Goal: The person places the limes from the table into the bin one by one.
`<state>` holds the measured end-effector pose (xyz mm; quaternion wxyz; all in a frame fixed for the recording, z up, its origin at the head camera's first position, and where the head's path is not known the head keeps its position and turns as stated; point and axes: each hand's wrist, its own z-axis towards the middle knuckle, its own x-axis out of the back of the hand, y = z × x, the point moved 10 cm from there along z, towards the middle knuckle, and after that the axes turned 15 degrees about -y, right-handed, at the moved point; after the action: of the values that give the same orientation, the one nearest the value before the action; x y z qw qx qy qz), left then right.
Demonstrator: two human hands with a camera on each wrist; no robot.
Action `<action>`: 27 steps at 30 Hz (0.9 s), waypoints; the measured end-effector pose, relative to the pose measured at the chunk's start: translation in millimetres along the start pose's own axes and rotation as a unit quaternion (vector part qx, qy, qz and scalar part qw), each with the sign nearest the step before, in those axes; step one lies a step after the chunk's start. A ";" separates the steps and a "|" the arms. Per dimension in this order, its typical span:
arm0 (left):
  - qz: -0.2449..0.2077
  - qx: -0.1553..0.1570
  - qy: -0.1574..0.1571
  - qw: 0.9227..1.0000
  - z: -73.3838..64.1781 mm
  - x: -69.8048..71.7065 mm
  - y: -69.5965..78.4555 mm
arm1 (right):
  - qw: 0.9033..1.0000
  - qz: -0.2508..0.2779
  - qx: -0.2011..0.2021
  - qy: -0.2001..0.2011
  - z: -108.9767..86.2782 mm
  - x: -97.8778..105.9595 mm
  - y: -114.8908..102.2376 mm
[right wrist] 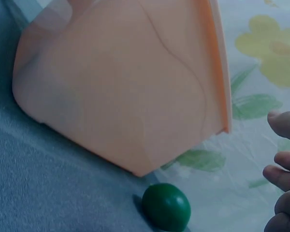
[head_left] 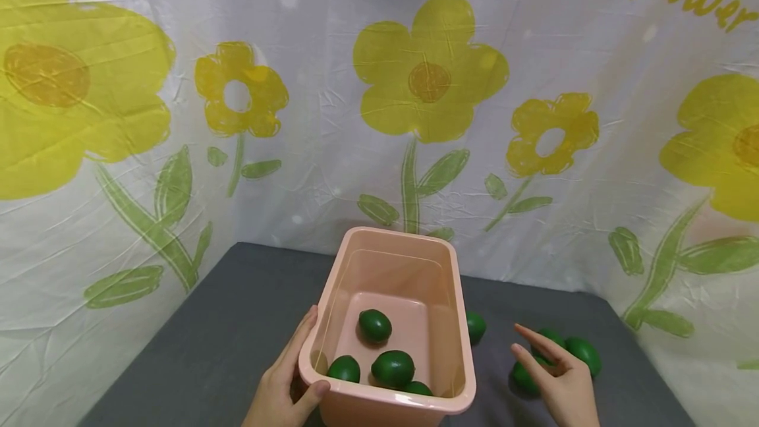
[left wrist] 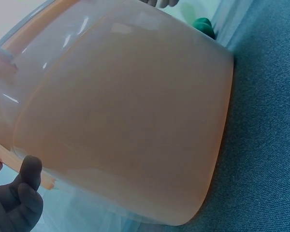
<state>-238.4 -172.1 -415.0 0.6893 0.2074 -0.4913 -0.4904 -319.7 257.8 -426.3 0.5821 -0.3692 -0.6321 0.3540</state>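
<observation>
A pink plastic bin (head_left: 409,402) stands with several green limes (head_left: 394,369) inside, most near its front wall. My left hand (head_left: 287,374) grips the bin's front left corner, thumb over the front rim and fingers along the left side; the left wrist view shows its curled fingers (left wrist: 31,174) at the rim. To the right of the bin, my right hand (head_left: 560,377) hangs above a cluster of limes (head_left: 584,354), thumb and fingers apart with nothing between them. It partly hides that cluster. One lime (right wrist: 166,207) lies close to the bin's right side.
The dark grey tabletop (head_left: 196,348) extends on both sides of the bin. A white cloth backdrop (head_left: 320,170) printed with yellow flowers hangs behind the table and along both sides.
</observation>
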 end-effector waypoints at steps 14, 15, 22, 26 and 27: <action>-0.016 0.011 -0.006 1.000 0.5 -0.1 -1.1 | 0.998 -0.019 -0.053 0.020 -2.3 14.0 27.9; -0.013 0.011 -0.006 1.000 0.6 0.2 -0.7 | 0.997 -0.033 -0.061 0.016 -2.4 14.8 30.1; -0.010 0.018 -0.006 1.000 0.2 -0.2 -0.9 | 0.991 -0.082 -0.102 -0.011 -2.4 18.3 44.6; -0.006 0.020 -0.005 1.000 -0.1 -0.4 -1.6 | 0.988 -0.114 -0.102 -0.018 -0.8 20.8 48.4; -0.004 0.017 -0.004 1.000 -0.2 -0.2 -1.2 | 0.987 -0.125 -0.103 -0.020 -0.2 21.3 49.4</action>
<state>-238.8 -172.6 -416.1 0.6815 0.2189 -0.5015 -0.4859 -317.8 300.1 -459.5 0.5679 -0.3384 -0.7178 0.2187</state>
